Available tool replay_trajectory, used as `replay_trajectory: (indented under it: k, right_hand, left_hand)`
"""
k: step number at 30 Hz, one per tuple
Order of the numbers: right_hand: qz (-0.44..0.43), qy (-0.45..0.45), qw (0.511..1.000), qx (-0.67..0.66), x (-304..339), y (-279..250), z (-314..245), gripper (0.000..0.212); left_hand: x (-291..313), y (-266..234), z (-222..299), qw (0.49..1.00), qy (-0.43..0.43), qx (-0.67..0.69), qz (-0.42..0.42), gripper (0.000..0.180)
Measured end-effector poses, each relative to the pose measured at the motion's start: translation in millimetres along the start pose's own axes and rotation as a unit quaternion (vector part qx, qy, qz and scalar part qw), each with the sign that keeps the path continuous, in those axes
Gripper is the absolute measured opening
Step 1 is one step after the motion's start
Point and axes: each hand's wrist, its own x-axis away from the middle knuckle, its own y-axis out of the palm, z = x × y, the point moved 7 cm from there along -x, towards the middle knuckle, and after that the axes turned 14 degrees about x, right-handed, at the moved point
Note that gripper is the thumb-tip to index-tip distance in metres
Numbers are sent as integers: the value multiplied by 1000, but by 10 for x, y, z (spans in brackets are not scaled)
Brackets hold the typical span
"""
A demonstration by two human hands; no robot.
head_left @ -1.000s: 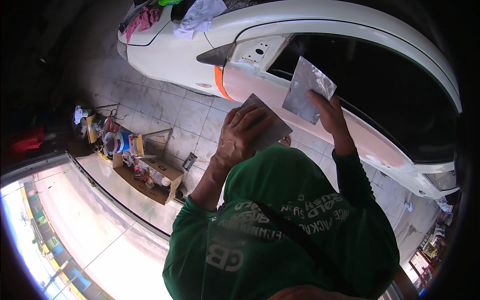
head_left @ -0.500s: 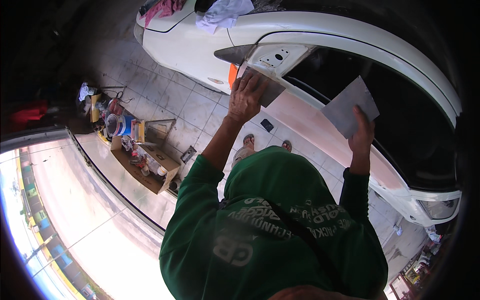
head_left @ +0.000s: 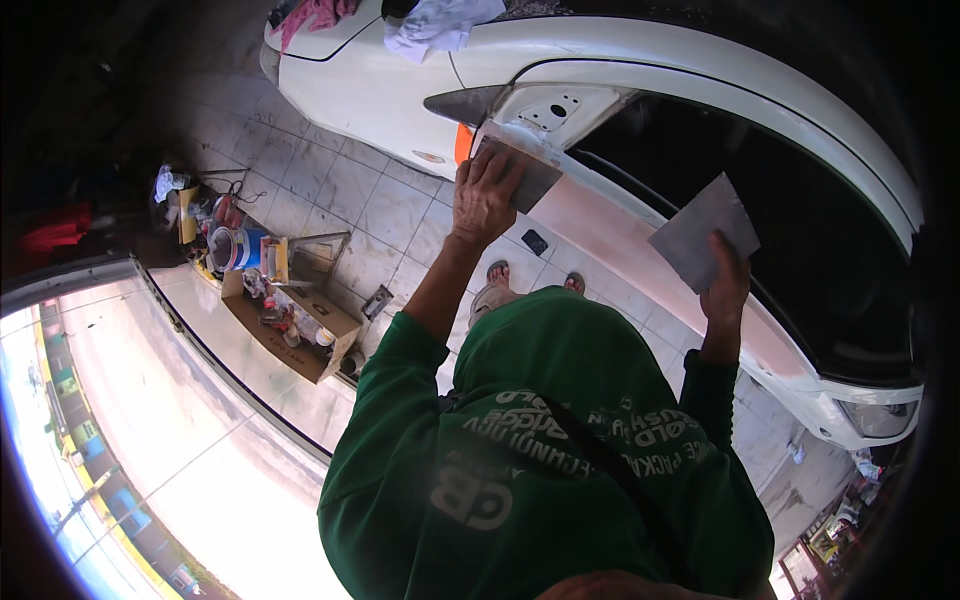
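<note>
We see strong daylight coming in from below and to the left of the left hand (head_left: 486, 205), where the pale ground (head_left: 215, 410) is washed out almost to white, while the area up and left of that hand sinks into deep shadow. The light is softer around it and the right hand (head_left: 727, 285), and we find both fairly sharp, though the dark window (head_left: 825, 255) beside the latter swallows nearly all detail. Fisheye distortion bows the white car (head_left: 640, 42) into an arc above the hands, and we lose the corners to black.
</note>
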Motion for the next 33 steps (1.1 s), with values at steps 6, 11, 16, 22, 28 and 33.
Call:
replay_trajectory:
  k: [6, 11, 16, 22, 28, 33]
  right_hand:
    - [-38, 79, 996, -28, 15, 57, 57, 41]
    - [-52, 338, 872, -351, -22, 156, 30, 38]
    - [-45, 206, 955, -208, 39, 111, 166, 53]
    - [-65, 284, 914, -281, -18, 109, -72, 62]
    - [-39, 350, 861, -367, 68, 129, -85, 65]
    - [-36, 257, 887, -381, 196, 218, -83, 53]
  left_hand:
    - [-164, -5, 53, 998, 24, 18, 48, 58]
    - [77, 184, -45, 999, 2, 14, 35, 60]
    - [-42, -82, 86, 1000, 9, 17, 20, 58]
    - [-164, -45, 34, 999, 40, -1, 35, 47]
    - [-57, -43, -94, 999, 14, 3, 39, 46]
    - [143, -80, -176, 998, -24, 49, -27, 48]
